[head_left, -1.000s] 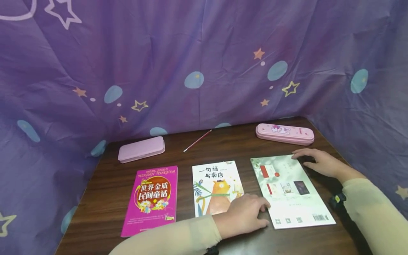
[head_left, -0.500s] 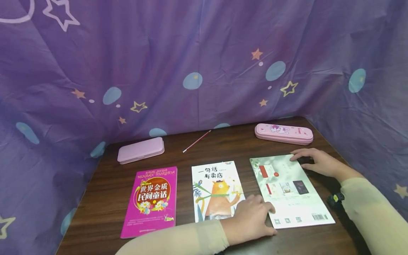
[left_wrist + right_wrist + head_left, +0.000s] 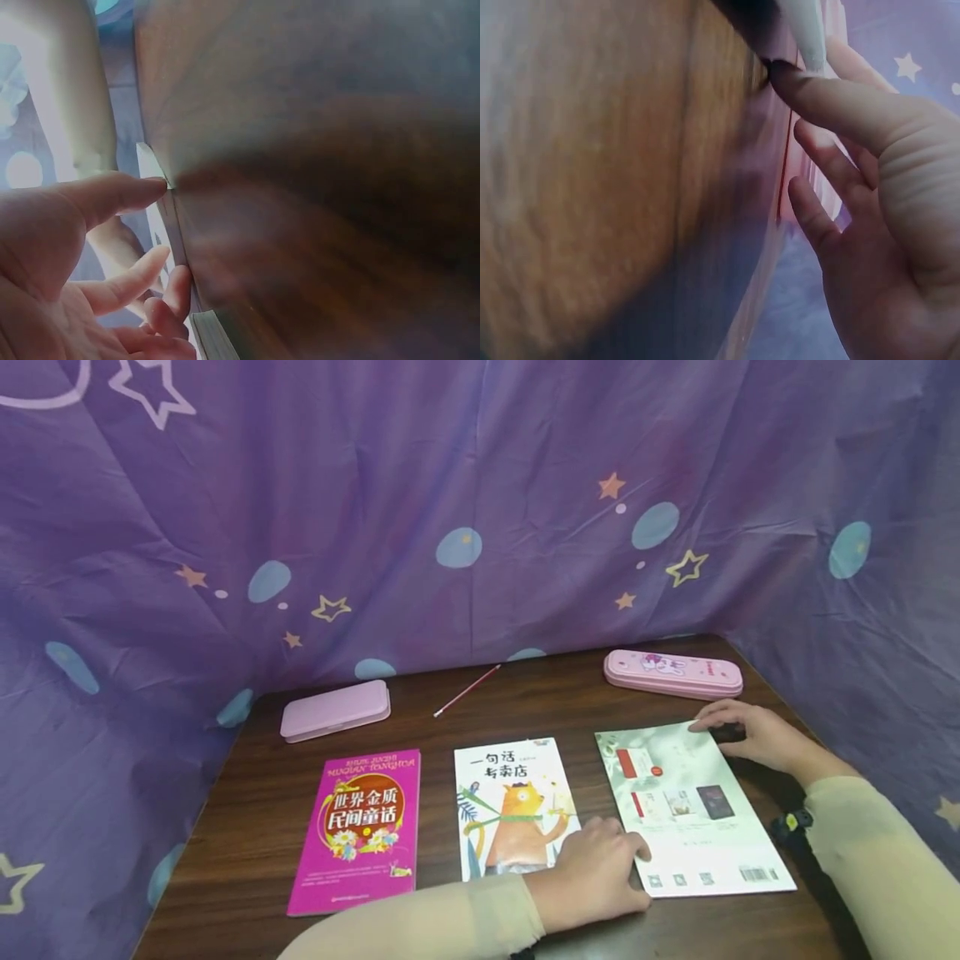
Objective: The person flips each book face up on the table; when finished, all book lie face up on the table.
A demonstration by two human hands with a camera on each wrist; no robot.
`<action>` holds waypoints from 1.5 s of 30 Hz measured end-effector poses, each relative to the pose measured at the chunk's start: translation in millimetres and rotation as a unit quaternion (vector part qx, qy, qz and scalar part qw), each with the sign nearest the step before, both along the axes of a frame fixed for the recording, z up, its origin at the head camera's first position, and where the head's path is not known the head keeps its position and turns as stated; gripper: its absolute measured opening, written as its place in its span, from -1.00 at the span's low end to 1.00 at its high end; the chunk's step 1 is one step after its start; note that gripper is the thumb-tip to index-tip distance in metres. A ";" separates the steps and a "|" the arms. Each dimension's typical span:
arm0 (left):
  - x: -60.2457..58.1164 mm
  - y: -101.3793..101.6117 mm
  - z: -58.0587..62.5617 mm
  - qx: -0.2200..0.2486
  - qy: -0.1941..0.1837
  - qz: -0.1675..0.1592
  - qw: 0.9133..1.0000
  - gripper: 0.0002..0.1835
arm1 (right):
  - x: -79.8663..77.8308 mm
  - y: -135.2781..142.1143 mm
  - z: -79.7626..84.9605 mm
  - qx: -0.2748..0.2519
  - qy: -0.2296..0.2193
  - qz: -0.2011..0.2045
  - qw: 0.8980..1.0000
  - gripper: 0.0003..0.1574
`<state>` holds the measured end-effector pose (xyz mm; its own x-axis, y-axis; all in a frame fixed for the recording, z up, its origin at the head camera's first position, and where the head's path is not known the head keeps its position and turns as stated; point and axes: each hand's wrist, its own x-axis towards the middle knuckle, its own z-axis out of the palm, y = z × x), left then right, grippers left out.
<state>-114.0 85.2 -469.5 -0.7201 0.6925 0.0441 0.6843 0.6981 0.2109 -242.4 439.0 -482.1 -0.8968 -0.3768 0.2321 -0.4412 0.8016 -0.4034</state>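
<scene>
A thin pale green book (image 3: pixel 693 814) lies back cover up at the right of the table, with product pictures and a barcode showing. My left hand (image 3: pixel 592 877) holds its lower left corner between thumb and index finger. At the upper right corner, my right hand (image 3: pixel 765 743) pinches the edge; in the right wrist view the thumb (image 3: pixel 817 94) is against the book's rim (image 3: pixel 808 34). Beside my left hand lies a white picture book (image 3: pixel 517 793) with an orange bear, its lower part partly hidden by that hand. Farther left is a magenta storybook (image 3: pixel 360 835).
A plain pink case (image 3: pixel 335 710) stands at the back left of the dark wooden table (image 3: pixel 247 793). A red pencil (image 3: pixel 467 691) lies behind the picture book. Back right, a pink rabbit pencil case (image 3: pixel 672 674) sits near my right hand. Purple cloth (image 3: pixel 390 510) encloses the table.
My left hand has moved right, from beside the pale green book to its lower left corner. The right hand stays at the upper right corner, which appears slightly raised.
</scene>
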 end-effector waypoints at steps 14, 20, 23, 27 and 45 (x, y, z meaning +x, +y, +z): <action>4.6 -3.0 1.3 -0.013 0.015 0.016 1.000 -0.42 | 1.9 11.9 3.0 -0.039 -0.069 0.002 0.997 -0.61; 8.4 -6.4 1.6 -0.009 0.049 0.036 0.998 -0.48 | 4.1 14.5 -3.3 -0.062 -0.090 -0.012 0.994 -0.63; 9.5 -8.6 3.2 -0.005 0.058 0.041 0.997 -0.52 | 4.5 13.7 -5.3 -0.078 -0.090 -0.009 0.993 -0.64; 7.3 -12.6 9.4 0.007 0.067 0.040 0.997 -0.59 | 3.8 14.0 -5.3 -0.097 -0.083 -0.001 0.992 -0.64; -11.2 -41.4 28.9 0.205 0.118 0.089 0.968 -0.81 | 5.7 10.7 6.6 -0.262 -0.021 -0.071 0.962 -0.61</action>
<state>-125.1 43.7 -440.6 -0.7623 0.4480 0.4671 0.6241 0.7001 0.3471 -236.7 449.7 -475.4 -0.9433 -0.0911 0.3192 -0.3168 0.5344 -0.7836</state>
